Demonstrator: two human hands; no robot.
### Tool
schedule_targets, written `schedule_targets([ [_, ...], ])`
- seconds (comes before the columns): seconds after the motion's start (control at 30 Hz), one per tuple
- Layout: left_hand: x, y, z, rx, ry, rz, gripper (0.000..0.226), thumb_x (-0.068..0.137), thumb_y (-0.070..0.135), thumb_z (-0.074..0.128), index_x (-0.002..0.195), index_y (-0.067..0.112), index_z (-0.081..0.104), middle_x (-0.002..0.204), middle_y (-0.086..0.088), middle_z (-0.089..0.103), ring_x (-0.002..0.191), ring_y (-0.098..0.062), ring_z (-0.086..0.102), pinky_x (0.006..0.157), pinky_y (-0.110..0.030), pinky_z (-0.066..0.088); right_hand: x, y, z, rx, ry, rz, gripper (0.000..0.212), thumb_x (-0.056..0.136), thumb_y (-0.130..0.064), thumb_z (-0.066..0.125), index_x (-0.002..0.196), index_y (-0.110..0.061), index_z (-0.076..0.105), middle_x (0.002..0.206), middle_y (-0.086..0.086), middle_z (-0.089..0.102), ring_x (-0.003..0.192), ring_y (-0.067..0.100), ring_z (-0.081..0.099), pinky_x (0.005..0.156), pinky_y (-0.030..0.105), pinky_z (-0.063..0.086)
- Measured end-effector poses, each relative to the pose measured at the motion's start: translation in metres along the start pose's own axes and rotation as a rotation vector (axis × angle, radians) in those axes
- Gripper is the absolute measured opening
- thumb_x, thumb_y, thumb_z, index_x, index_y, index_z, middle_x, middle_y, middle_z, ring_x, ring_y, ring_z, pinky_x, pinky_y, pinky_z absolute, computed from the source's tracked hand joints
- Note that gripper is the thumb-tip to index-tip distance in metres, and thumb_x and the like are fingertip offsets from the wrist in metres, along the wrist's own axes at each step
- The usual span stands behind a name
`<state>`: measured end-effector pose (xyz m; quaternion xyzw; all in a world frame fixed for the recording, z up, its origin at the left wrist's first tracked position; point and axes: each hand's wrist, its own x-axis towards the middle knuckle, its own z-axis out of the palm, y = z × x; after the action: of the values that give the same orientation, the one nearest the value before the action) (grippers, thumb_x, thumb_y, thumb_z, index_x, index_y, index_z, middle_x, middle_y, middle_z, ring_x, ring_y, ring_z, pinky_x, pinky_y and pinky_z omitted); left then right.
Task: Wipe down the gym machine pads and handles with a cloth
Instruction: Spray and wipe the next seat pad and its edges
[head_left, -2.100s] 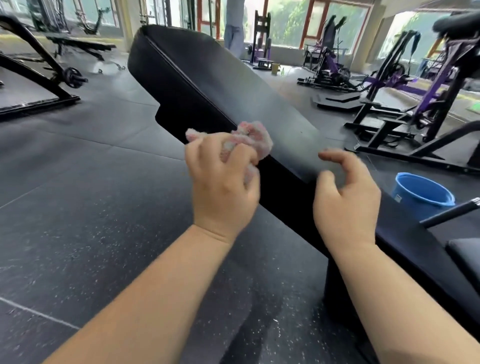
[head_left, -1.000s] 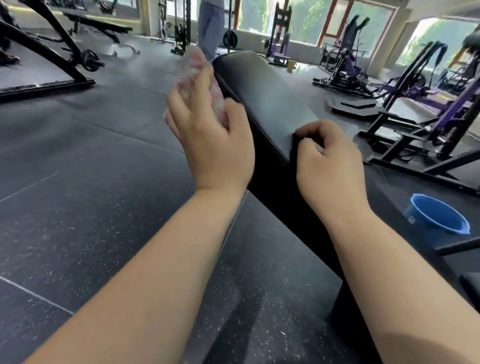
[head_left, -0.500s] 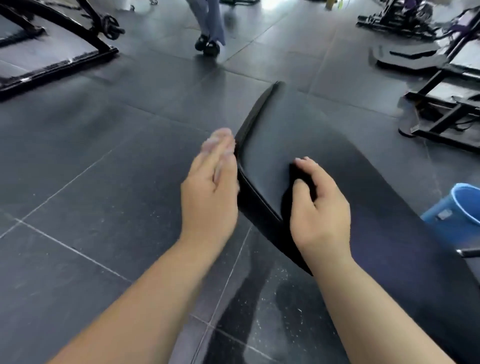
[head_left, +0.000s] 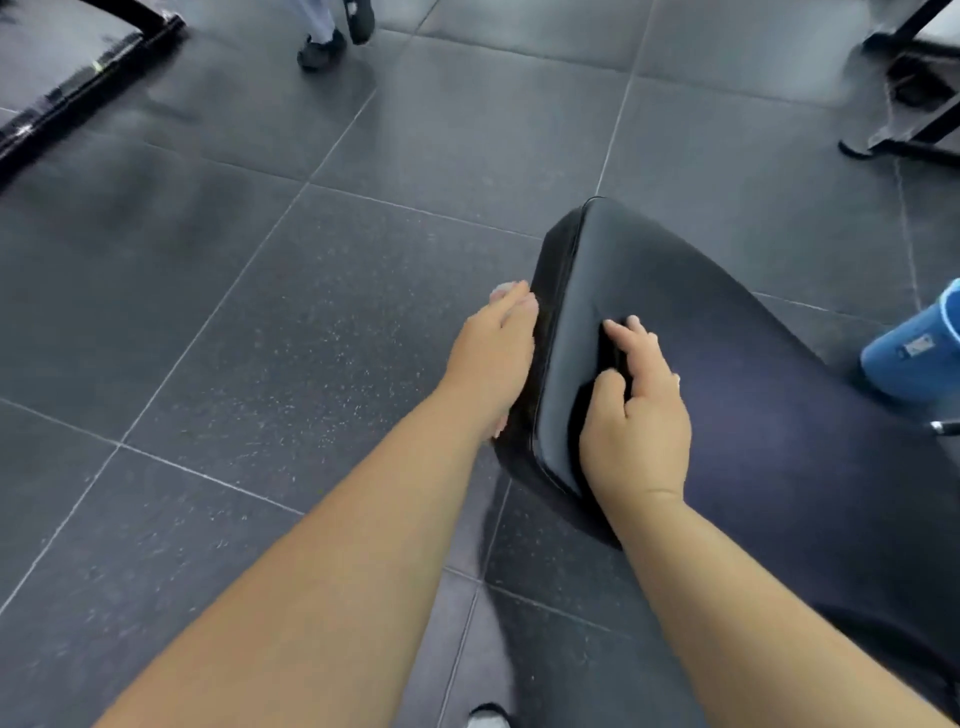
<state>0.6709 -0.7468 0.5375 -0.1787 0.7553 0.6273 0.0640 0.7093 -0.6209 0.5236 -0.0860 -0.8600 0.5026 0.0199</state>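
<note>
Where pinkish cloth (head_left: 502, 287) meets the black vinyl pad (head_left: 675, 291) at nine o'clock, the left hand (head_left: 493, 353) presses flat-fingered. The right hand (head_left: 636, 421) rests open atop.

Bare forearms (head_left: 332, 587), pale shoe toe (head_left: 485, 719)

I think I am looking into a gym. The floor (head_left: 249, 332) is made of big dark rubber tiles with little white specks, like gym mats. Near me on the right is a long black pad (head_left: 727, 322), soft and shiny, like the top of a workout bench. Far on the left I see a black metal frame (head_left: 88, 78) low on the floor. Far on the right are the black feet of another machine (head_left: 914, 124). Someone's dark shoes (head_left: 319, 49) show at the far edge. A blue bucket (head_left: 909, 353) sits on the right beside the pad.
</note>
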Motion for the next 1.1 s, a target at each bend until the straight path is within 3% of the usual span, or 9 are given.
schedule_targets([
  [0.07, -0.032, -0.008, 0.001, -0.043, 0.001, 0.039, 0.013, 0.104, 0.028, 0.042, 0.108, 0.027, 0.055, 0.097, 0.029, 0.054, 0.089, 0.015, 0.052, 0.094, -0.015, 0.041, 0.000, 0.000, 0.002, -0.014, 0.011, 0.008, 0.056, 0.088, -0.022, 0.029, 0.136, -0.031, 0.054, 0.153, -0.018, 0.038, 0.146, -0.004, 0.020, 0.124, 0.028, 0.005],
  [0.17, -0.085, -0.016, -0.001, 0.064, -0.023, 0.192, 0.041, 0.104, 0.013, 0.042, 0.130, 0.045, 0.043, 0.128, 0.042, 0.033, 0.113, 0.033, 0.034, 0.104, -0.001, 0.022, -0.001, -0.002, 0.005, -0.019, 0.021, 0.004, 0.058, 0.086, -0.022, 0.028, 0.136, -0.030, 0.055, 0.152, -0.019, 0.039, 0.141, -0.010, 0.020, 0.124, 0.028, 0.006],
  [0.27, -0.064, -0.014, 0.000, 0.163, -0.067, 0.197, 0.046, 0.105, 0.014, 0.040, 0.147, 0.032, 0.034, 0.150, 0.024, 0.025, 0.118, 0.037, 0.022, 0.114, -0.006, 0.011, 0.003, 0.000, 0.006, -0.047, 0.029, 0.017, 0.058, 0.086, -0.019, 0.028, 0.136, -0.029, 0.056, 0.153, -0.017, 0.039, 0.146, -0.002, 0.023, 0.125, 0.031, 0.008],
  [0.43, 0.017, 0.013, 0.005, 0.230, -0.016, 0.073, 0.044, 0.107, 0.026, 0.036, 0.151, 0.020, 0.038, 0.160, 0.007, 0.028, 0.145, 0.000, 0.020, 0.114, -0.012, 0.009, 0.004, -0.001, 0.007, -0.059, 0.026, -0.014, 0.057, 0.086, -0.017, 0.030, 0.136, -0.026, 0.057, 0.154, -0.012, 0.040, 0.148, 0.005, 0.023, 0.125, 0.033, 0.008],
  [0.53, 0.040, 0.019, 0.011, 0.110, -0.009, -0.011, 0.046, 0.107, 0.031, 0.035, 0.153, 0.023, 0.034, 0.162, 0.008, 0.021, 0.148, -0.004, 0.015, 0.120, -0.022, 0.010, 0.006, 0.003, 0.006, -0.061, 0.027, -0.011, 0.057, 0.086, -0.017, 0.031, 0.136, -0.026, 0.057, 0.154, -0.013, 0.040, 0.148, 0.005, 0.023, 0.124, 0.031, 0.007],
  [0.77, -0.071, -0.010, 0.003, 0.195, -0.048, 0.234, 0.048, 0.102, 0.030, 0.036, 0.140, 0.055, 0.023, 0.141, 0.053, 0.012, 0.145, 0.008, 0.013, 0.124, -0.037, 0.015, 0.007, 0.002, 0.000, -0.100, -0.032, -0.022, 0.056, 0.088, -0.017, 0.031, 0.138, -0.027, 0.053, 0.155, -0.011, 0.037, 0.149, 0.005, 0.019, 0.125, 0.035, 0.006],
  [0.87, -0.036, 0.005, 0.007, 0.239, -0.013, 0.257, 0.047, 0.103, 0.023, 0.038, 0.141, 0.049, 0.029, 0.150, 0.034, 0.019, 0.145, -0.001, 0.026, 0.122, -0.039, 0.023, 0.009, 0.002, -0.003, -0.085, -0.053, -0.024, 0.057, 0.088, -0.019, 0.030, 0.140, -0.026, 0.052, 0.155, -0.013, 0.036, 0.147, 0.000, 0.017, 0.124, 0.033, 0.004],
  [0.97, 0.033, 0.032, 0.018, 0.343, 0.023, 0.221, 0.046, 0.106, 0.016, 0.038, 0.151, 0.024, 0.035, 0.157, 0.004, 0.030, 0.145, -0.007, 0.029, 0.120, -0.022, 0.018, 0.011, 0.004, -0.002, -0.040, -0.034, -0.028, 0.055, 0.087, -0.023, 0.030, 0.136, -0.026, 0.056, 0.147, -0.024, 0.033, 0.141, -0.011, 0.016, 0.123, 0.030, 0.005],
  [1.1, 0.086, 0.050, 0.025, 0.293, -0.012, 0.152, 0.045, 0.107, 0.020, 0.037, 0.151, 0.019, 0.036, 0.159, 0.003, 0.030, 0.146, 0.001, 0.019, 0.112, -0.011, 0.011, 0.011, 0.005, 0.001, -0.017, 0.040, -0.017, 0.058, 0.083, -0.030, 0.027, 0.131, -0.030, 0.059, 0.145, -0.027, 0.036, 0.140, -0.015, 0.018, 0.123, 0.028, 0.008],
])
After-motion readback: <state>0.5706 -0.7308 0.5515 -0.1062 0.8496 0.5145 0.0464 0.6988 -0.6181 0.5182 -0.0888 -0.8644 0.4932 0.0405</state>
